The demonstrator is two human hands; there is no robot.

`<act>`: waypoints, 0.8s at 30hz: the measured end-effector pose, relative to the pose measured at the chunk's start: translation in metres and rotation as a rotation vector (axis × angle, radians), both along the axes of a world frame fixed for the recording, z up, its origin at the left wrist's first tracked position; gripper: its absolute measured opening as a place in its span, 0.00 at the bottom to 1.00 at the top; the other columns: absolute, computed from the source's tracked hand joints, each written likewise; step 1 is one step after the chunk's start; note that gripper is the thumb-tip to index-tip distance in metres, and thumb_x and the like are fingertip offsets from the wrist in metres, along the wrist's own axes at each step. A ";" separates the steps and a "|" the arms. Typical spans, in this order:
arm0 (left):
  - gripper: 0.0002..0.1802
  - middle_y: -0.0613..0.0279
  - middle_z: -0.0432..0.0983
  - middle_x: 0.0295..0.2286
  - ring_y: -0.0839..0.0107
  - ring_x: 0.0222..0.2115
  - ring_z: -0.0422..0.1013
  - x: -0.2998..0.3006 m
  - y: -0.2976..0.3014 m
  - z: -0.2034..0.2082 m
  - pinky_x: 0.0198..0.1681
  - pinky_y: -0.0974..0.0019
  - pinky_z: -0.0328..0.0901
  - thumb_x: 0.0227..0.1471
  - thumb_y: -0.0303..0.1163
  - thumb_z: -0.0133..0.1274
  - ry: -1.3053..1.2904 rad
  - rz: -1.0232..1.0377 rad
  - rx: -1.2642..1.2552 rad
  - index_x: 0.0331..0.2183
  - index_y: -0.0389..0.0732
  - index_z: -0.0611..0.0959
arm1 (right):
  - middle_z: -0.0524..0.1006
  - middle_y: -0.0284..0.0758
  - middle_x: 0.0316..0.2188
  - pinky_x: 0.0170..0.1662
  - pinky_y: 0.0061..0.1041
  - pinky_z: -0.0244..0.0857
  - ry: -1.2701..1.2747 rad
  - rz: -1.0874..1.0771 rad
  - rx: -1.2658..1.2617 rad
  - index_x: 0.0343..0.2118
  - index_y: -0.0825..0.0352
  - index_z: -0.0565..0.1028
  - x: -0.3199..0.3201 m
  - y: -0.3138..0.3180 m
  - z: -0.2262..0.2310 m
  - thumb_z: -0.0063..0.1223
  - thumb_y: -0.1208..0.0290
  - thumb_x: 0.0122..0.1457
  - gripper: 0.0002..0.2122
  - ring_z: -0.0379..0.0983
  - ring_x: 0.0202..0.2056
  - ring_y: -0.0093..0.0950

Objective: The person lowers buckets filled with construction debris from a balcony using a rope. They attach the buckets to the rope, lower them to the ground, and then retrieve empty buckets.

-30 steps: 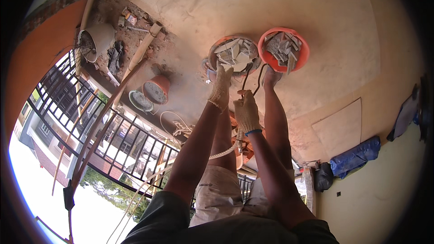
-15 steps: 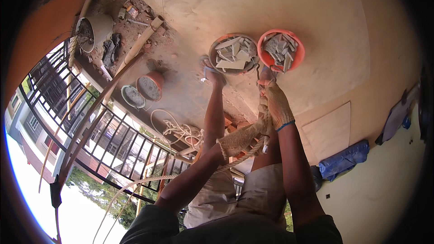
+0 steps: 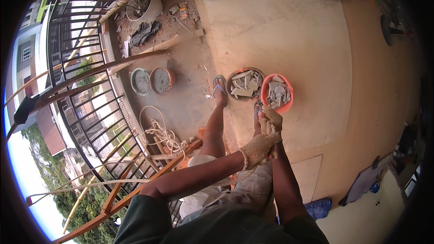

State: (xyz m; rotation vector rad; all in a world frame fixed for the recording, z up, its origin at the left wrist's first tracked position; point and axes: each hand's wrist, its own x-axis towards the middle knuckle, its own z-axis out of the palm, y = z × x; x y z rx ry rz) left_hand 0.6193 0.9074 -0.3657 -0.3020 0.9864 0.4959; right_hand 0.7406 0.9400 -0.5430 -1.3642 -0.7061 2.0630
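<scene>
Both my gloved hands are closed on the rope (image 3: pixel 267 129) at the centre of the frame: my left hand (image 3: pixel 259 150) lower, my right hand (image 3: pixel 272 118) above it, fists stacked. The rope runs up toward the orange basin (image 3: pixel 285 101) of broken tile pieces, just beside the brown basin (image 3: pixel 233 76) at upper centre. I judge the load heavy and sharp-edged, the rope rough yet pliant, best gripped fist over fist. More rope lies in a rope coil (image 3: pixel 160 133) at centre left.
</scene>
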 end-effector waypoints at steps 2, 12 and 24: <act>0.22 0.64 0.73 0.18 0.76 0.18 0.71 -0.012 -0.014 0.031 0.17 0.70 0.58 0.67 0.51 0.48 0.016 -0.009 0.057 0.32 0.42 0.76 | 0.69 0.27 0.27 0.42 0.25 0.72 0.067 0.144 0.091 0.33 0.69 0.75 0.007 0.001 0.033 0.54 0.79 0.63 0.02 0.67 0.28 0.20; 0.18 0.48 0.78 0.41 0.56 0.39 0.78 -0.142 -0.214 0.324 0.40 0.56 0.73 0.61 0.42 0.57 1.423 -0.640 0.858 0.48 0.42 0.80 | 0.66 0.26 0.14 0.21 0.30 0.54 -0.608 0.718 1.209 0.17 0.66 0.70 -0.080 -0.001 0.269 0.57 0.66 0.65 0.19 0.60 0.17 0.22; 0.33 0.37 0.62 0.61 0.44 0.65 0.58 -0.488 -0.826 0.351 0.66 0.45 0.58 0.54 0.42 0.65 2.946 0.894 -1.005 0.58 0.44 0.74 | 0.72 0.34 0.26 0.14 0.15 0.57 0.184 0.242 1.402 0.56 0.72 0.71 -0.382 -0.168 0.564 0.49 0.67 0.71 0.16 0.61 0.17 0.17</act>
